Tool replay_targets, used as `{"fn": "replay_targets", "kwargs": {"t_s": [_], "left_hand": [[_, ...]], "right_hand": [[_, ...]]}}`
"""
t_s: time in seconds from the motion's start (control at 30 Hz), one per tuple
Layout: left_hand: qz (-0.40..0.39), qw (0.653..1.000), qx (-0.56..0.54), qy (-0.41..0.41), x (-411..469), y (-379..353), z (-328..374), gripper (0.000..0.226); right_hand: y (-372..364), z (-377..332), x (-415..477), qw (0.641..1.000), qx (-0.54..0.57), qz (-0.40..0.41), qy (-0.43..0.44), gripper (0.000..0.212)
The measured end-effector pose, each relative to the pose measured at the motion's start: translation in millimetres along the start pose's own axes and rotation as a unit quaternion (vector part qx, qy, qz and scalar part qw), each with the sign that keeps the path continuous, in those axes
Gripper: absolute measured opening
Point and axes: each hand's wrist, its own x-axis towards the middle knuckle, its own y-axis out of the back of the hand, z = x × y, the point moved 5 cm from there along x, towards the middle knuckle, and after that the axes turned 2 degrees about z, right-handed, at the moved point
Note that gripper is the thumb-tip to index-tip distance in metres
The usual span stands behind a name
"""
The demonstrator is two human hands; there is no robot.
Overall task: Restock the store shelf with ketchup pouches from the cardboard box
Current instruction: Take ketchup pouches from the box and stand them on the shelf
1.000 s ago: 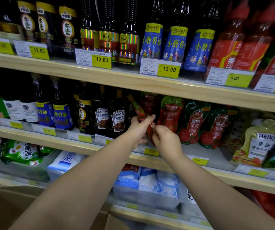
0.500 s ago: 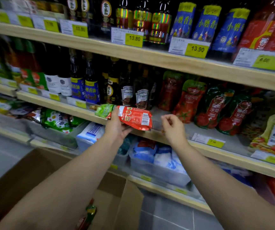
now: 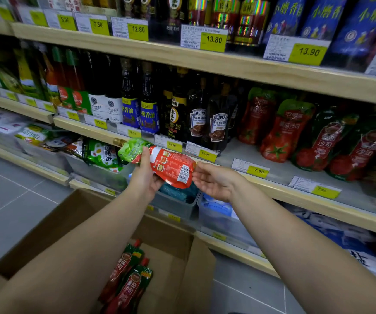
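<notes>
Left hand (image 3: 145,177) is gripping a ketchup pouch (image 3: 159,163) sideways in front of the middle shelf (image 3: 273,189), thumb lying across its printed back, fingers wrapping underneath; the green cap end is pointing left, the barcode end right. Right hand (image 3: 214,181) is sitting palm-up just beside the pouch's right corner, fingers loosely spread and holding nothing; whether the fingertips are touching the corner, cannot tell. Behind, more red pouches (image 3: 280,132) are standing upright on the same shelf to the right, next to dark Heinz bottles (image 3: 207,123). Below the forearms, the cardboard box (image 3: 178,268) is sitting open on the floor with several pouches in box (image 3: 128,282) lying at its bottom
</notes>
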Motion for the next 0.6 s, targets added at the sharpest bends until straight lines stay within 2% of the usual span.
{"fn": "replay_targets", "kwargs": {"t_s": [0.2,0.3,0.47,0.6], "left_hand": [[-0.007,0.999,0.027,-0.027,2.2,-3.5,5.5,0.064],[-0.013,0.999,0.034,-0.041,4.5,-6.0,10.5,0.062],[-0.009,0.999,0.032,-0.031,8.4,-4.2,9.8,0.059],[-0.008,0.999,0.033,-0.018,9.0,-4.2,3.9,0.062]], "right_hand": [[-1.4,10.2,6.1,0.995,0.043,0.003,-0.085,0.022],[0.0,8.2,8.2,0.998,0.014,-0.012,-0.055,0.015],[3.9,-3.4,11.3,0.999,-0.012,-0.015,0.046,0.010],[10.4,-6.2,11.5,0.998,-0.002,-0.011,0.064,0.008]]}}
